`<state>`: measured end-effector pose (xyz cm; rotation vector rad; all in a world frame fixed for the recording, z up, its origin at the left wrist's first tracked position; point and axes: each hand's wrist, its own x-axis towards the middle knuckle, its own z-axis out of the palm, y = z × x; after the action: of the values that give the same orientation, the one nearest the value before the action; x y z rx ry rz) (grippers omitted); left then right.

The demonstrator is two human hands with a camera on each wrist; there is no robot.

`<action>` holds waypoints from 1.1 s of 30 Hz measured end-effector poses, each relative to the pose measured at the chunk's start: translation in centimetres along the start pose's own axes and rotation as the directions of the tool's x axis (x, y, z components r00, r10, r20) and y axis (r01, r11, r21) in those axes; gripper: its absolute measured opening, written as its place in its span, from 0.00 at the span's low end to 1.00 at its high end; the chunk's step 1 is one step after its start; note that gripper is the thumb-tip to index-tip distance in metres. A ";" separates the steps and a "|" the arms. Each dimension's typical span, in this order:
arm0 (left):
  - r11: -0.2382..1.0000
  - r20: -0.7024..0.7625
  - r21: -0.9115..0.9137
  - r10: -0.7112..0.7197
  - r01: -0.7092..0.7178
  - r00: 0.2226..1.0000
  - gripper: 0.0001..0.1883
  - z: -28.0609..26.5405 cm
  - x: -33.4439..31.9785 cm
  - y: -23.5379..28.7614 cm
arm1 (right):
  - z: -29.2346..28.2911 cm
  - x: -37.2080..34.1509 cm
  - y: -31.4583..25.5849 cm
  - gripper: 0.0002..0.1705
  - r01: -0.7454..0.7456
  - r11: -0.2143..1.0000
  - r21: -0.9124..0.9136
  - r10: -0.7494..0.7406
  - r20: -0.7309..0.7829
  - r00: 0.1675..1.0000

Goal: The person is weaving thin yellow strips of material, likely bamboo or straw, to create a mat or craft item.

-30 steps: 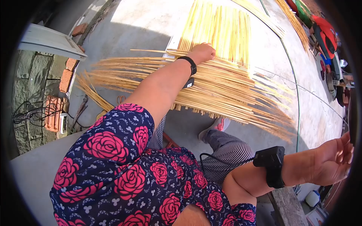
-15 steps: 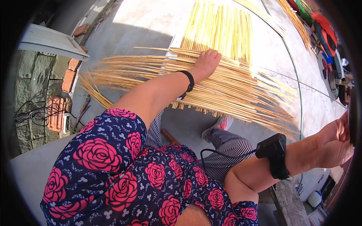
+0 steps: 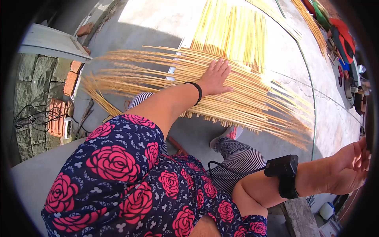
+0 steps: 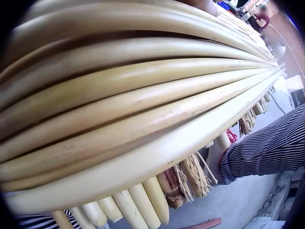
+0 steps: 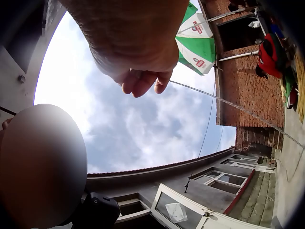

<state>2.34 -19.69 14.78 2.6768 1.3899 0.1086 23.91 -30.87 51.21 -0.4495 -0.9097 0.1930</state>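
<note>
The left hand [image 3: 215,77] rests palm down, fingers spread, on a layer of pale straight stalks [image 3: 237,96] in the head view. These lie crosswise over lengthwise stalks [image 3: 229,31], with feathery ends toward both sides. Close up in the left wrist view, thick smooth stalks [image 4: 143,95] fill the frame above cut ends; only a bit of the hand [image 4: 202,5] shows at the top. At the right edge, the right hand [image 3: 349,168] is raised away from the stalks, fingers loosely bent. The right wrist view shows that hand [image 5: 138,52] against the sky, nothing clearly held.
A green hose [image 3: 310,75] runs along the concrete on the right. More stalks [image 3: 312,25] and a red item [image 3: 342,37] lie beyond. Bricks [image 3: 57,116] and black cable stand left. A wooden beam [image 3: 301,217] is at lower right. A cord [image 5: 228,101] crosses the right wrist view.
The left hand has gone from bent fingers at the crosswise layer's far edge to lying spread on it, slightly nearer the body. The right hand rose a little and came back down.
</note>
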 end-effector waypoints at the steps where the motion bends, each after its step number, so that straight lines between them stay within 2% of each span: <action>1: 1.000 -0.022 -0.013 0.002 -0.002 1.000 0.46 0.3 0.0 -0.1 | 0.1 -0.1 -0.2 0.07 0.012 1.000 -0.019 -0.012 0.018 1.000; 5: 0.985 -0.153 -0.170 -0.053 0.027 0.987 0.45 1.4 0.2 -0.3 | 0.4 -0.5 0.0 0.07 -0.034 0.999 0.027 0.035 -0.068 0.997; 8: 0.983 -0.144 -0.164 -0.104 0.080 0.984 0.44 1.4 0.7 -0.3 | 0.4 -0.4 -0.3 0.07 -0.028 1.000 0.007 0.029 -0.016 0.999; 10: 0.988 -0.068 -0.125 -0.105 0.096 0.992 0.44 0.9 1.1 -0.4 | -0.1 -0.2 -0.3 0.07 -0.029 1.000 -0.001 0.029 0.065 0.997; 14: 0.991 0.019 -0.070 -0.110 0.111 0.994 0.43 -0.2 1.1 -0.1 | 0.7 -0.7 -0.2 0.07 -0.033 0.998 0.059 0.033 -0.012 0.999; 16: 0.992 -0.026 -0.044 -0.123 0.122 0.992 0.43 0.4 1.2 0.1 | 1.1 -1.0 0.1 0.06 -0.021 0.995 0.098 0.025 -0.038 0.999; 18: 0.993 -0.055 -0.032 -0.116 0.115 0.992 0.43 0.9 1.2 -0.1 | -1.1 0.0 0.0 0.04 0.016 0.974 0.226 0.001 -0.075 0.997; 20: 0.995 -0.072 -0.040 -0.094 0.092 0.993 0.43 1.0 1.3 -0.3 | -1.6 0.2 -0.2 0.05 0.036 0.965 0.259 -0.020 -0.066 0.998; 25: 0.996 -0.052 -0.013 -0.094 0.093 0.994 0.44 0.6 1.3 -0.3 | -0.7 0.2 -0.8 0.04 0.034 0.992 0.120 -0.043 0.077 0.996; 26: 0.996 -0.049 0.000 -0.092 0.093 0.995 0.44 0.5 1.3 -0.3 | -0.9 0.2 -1.1 0.03 -0.004 0.987 0.158 -0.018 0.135 0.991; 30: 0.995 -0.048 -0.014 -0.099 0.099 0.994 0.43 0.7 1.4 -0.4 | -1.4 1.3 -0.8 0.10 0.132 0.959 0.250 -0.109 -0.104 0.989; 33: 0.995 -0.067 -0.008 -0.100 0.100 0.993 0.43 1.0 1.4 -0.3 | -1.5 1.3 -1.2 0.06 0.134 0.972 0.192 -0.115 -0.105 0.988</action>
<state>3.02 -18.41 13.74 2.6167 1.5380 0.1936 25.82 -31.96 51.92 -0.2127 -0.8146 0.1448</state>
